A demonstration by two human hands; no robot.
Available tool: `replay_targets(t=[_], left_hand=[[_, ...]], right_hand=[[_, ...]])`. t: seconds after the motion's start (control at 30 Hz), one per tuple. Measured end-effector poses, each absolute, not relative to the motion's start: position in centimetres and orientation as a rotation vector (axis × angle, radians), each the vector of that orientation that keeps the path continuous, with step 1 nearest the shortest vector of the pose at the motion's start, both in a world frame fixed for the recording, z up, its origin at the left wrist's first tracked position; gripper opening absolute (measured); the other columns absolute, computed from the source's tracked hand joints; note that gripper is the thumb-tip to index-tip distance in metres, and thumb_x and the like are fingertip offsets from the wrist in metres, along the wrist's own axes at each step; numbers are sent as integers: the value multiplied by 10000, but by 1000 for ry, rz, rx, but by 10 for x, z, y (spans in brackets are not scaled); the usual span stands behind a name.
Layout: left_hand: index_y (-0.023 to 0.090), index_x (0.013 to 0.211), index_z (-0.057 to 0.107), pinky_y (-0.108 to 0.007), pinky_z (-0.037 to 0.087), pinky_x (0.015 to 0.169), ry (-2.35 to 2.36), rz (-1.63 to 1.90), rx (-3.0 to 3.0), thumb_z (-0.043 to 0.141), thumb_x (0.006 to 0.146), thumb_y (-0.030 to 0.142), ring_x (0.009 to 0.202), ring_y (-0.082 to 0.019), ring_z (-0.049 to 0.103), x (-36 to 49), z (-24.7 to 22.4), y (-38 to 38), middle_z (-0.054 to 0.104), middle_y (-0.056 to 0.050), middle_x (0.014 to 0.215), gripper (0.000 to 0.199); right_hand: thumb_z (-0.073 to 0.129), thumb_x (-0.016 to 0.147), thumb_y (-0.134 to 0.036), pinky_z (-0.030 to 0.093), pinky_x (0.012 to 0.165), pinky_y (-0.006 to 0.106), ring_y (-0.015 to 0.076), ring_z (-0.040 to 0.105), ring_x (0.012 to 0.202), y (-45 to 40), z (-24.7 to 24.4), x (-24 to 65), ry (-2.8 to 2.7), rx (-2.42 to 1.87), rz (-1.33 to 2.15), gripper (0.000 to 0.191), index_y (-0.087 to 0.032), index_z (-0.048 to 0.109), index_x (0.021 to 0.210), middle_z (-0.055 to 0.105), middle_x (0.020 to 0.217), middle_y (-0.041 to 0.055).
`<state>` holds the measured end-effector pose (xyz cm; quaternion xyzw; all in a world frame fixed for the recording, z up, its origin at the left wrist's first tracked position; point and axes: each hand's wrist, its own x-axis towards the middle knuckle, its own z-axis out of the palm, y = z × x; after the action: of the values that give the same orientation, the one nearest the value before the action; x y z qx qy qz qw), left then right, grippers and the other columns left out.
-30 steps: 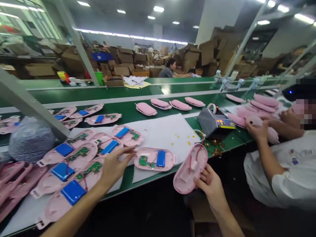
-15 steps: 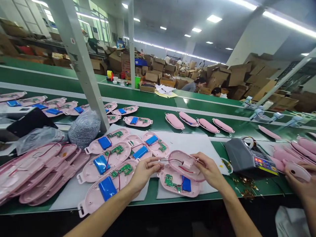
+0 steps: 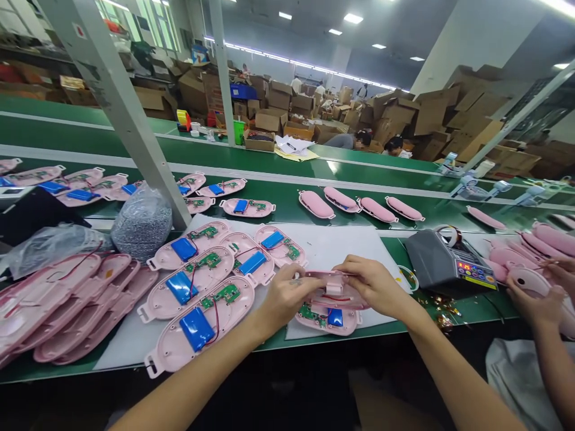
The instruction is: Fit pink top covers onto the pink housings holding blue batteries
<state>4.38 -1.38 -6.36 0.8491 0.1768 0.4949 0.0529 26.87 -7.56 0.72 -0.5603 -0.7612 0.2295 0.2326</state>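
Observation:
A pink plastic shell half (image 3: pixel 344 297) with a white block and red wire inside is tilted up between my hands. My right hand (image 3: pixel 376 286) grips its right edge, thumb inside. At its left end my left hand (image 3: pixel 290 294) is closed on the shell; whether it also pinches a wire is hidden. Just beneath lies another pink shell half (image 3: pixel 349 329), holding a green circuit board (image 3: pixel 309 312) and a blue battery (image 3: pixel 335 317). Left of my hands, several open shells (image 3: pixel 177 353) with batteries and boards rest on a white foam sheet (image 3: pixel 114 341).
Empty pink shells (image 3: pixel 58 305) are stacked at far left beside a bag of small parts (image 3: pixel 141 224). A grey tape dispenser (image 3: pixel 431 263) stands right. Closed pink cases (image 3: pixel 317 203) line the green bench beyond. A co-worker's hands (image 3: pixel 536 302) hold a pink piece at far right.
My left hand has moved right onto the held shell half, which is now tilted more upright. The view has shifted slightly. The co-worker's second hand has come into view.

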Motion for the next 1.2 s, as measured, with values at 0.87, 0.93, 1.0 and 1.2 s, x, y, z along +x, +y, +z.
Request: replay_targets(t=[0.87,0.93,1.0,1.2], left_hand=[[149,1018,541,-238,506,531,878,847,1360,755,714,479,705,-199,666,56,-73,-7,659,-57,837,498],[150,1002,563,-227,467,509,899,774,1470,710,744,538,663,-190,637,53,-75,0,634,-28,748,488],[180,1062,547,-230,438,489,952,738,1568,671,758,588,614,-185,606,49,-78,7,608,7,687,524],[241,1130,505,-270,400,421,1156,710,1636,631,690,725,465,-196,523,43,-78,14,515,57,509,666]], right_hand=[[637,817,-231,429,758,267,190,650,862,-21,-18,224,-2192,-1651,460,249,-203,680,1061,723,962,38],[661,802,-236,455,802,293,208,657,904,-24,-17,229,-2140,-1613,415,375,-227,634,1176,721,987,38],[676,804,-270,474,851,305,201,655,944,-38,-20,253,-1902,-1543,363,390,-247,623,1190,710,1019,32],[572,833,-577,543,578,281,144,618,583,-126,-68,409,-164,-1429,248,412,-165,576,812,633,681,21]])
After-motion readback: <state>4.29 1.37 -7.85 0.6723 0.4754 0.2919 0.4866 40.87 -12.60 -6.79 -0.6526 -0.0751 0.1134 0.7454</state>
